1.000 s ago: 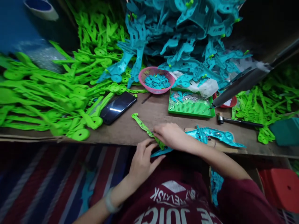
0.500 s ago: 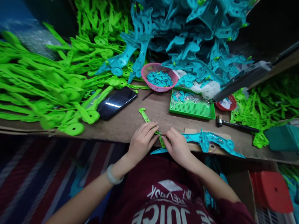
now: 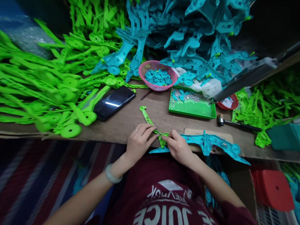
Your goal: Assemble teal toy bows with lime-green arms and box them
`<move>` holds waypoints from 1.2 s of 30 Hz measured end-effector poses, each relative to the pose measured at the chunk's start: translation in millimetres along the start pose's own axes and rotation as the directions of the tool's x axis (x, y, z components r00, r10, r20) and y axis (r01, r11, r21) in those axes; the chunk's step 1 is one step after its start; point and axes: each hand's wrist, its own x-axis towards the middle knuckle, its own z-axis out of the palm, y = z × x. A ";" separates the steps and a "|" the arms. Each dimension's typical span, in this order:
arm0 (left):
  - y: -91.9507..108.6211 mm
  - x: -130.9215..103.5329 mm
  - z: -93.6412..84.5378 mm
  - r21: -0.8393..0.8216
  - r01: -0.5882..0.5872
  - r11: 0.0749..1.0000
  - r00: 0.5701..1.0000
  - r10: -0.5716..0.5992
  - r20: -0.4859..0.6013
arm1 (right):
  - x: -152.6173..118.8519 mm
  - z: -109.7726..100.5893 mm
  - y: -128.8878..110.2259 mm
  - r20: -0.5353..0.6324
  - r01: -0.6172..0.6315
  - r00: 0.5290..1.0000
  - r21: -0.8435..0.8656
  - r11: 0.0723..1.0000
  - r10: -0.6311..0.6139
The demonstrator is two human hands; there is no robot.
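A long green plastic arm [image 3: 147,117] with a hooked end slants across the near edge of the table. At its lower, forked part, the fingertips of my left hand [image 3: 138,142] are pinched on it from the left. My right hand [image 3: 179,146] is closed on the same part from the right, thumb and forefinger together. Any small piece between the fingertips is too small to make out. Under and beside my right hand lies a blue bow-shaped plastic shell [image 3: 214,141] with a thin dark thread on it, partly over a cardboard piece [image 3: 194,131].
A pink basket [image 3: 142,75] holds small blue pieces. The green tray [image 3: 191,112] has small metal parts. A hammer [image 3: 236,125] and a phone [image 3: 114,102] lie nearby. Heaps of green parts [image 3: 44,84] and blue parts [image 3: 187,40] stand behind.
Both hands stay at the green arm; my right fingers have shifted slightly, showing more of its forked part. The blue shell's right end has swung a little toward me. The view has shifted slightly.
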 end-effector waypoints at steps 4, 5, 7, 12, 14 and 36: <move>-7.1 7.9 -6.6 -0.041 -0.002 0.999 0.996 0.006 0.087 | -2.3 3.0 5.4 -0.017 0.018 1.000 0.048 0.999 -0.017; -9.4 9.9 -8.0 -0.052 -0.009 0.999 0.994 0.015 0.112 | -2.6 3.4 6.4 -0.021 0.023 1.000 0.056 0.998 -0.021; -13.5 13.0 -9.7 -0.073 -0.011 0.997 0.987 0.022 0.158 | -3.0 3.9 7.8 -0.022 0.023 1.000 0.074 0.997 -0.021; -18.3 14.7 -9.6 -0.087 0.007 0.996 0.981 0.011 0.196 | -1.9 4.0 4.5 -0.006 -0.003 1.000 0.078 0.997 0.003; -18.7 14.1 -9.5 -0.096 -0.022 0.995 0.982 0.040 0.187 | 0.0 3.8 0.9 -0.012 -0.005 1.000 0.054 0.999 0.005; -25.7 -4.1 -11.6 -0.007 -0.318 0.948 0.923 0.311 0.226 | 5.1 1.7 -2.6 0.069 0.028 0.997 -0.068 0.997 -0.024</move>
